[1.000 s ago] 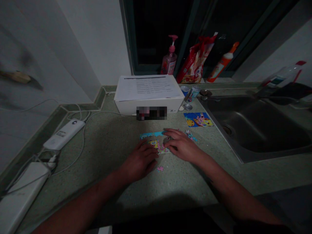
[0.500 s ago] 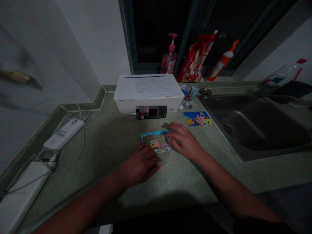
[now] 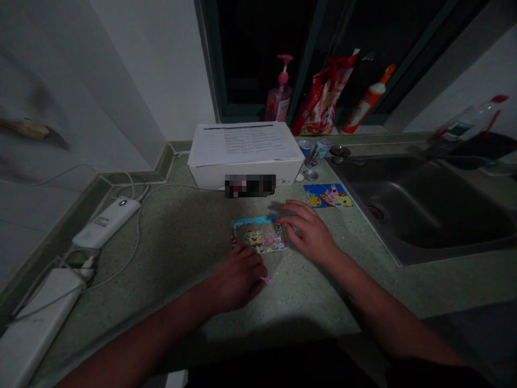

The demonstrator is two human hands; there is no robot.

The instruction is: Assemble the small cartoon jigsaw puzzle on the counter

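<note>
"Puzzle handling is queried: how are the flat, rectangular, cartoon-printed jigsaw (image 3: 255,237) and the small pink jigsaw piece (image 3: 266,279) best treated, and where are they found?"

"Both are found in front of the white, rectangular, cardboard-looking box (image 3: 212,175). The jigsaw is laid flat on the speckled, green, stone-like countertop (image 3: 189,226); the piece is placed farther out from the box."

"And how are the hands held?"

"The left hand (image 3: 242,275) is curled, thumb and fingertips set at the pink piece; whether it is pinched or only touched cannot be told. The right hand (image 3: 309,231) is held loose, fingers parted, in front of the box's right end, with nothing seen gripped."

"What weight and stiffness are to be allowed for?"

"Very little weight is to be expected. Thin, stiff board is suggested, probably easily creased at the knobs. The piece is best taken by opposite edges; the jigsaw is best steadied at its border, farthest from the box, since joints may be parted by lifting."
</note>
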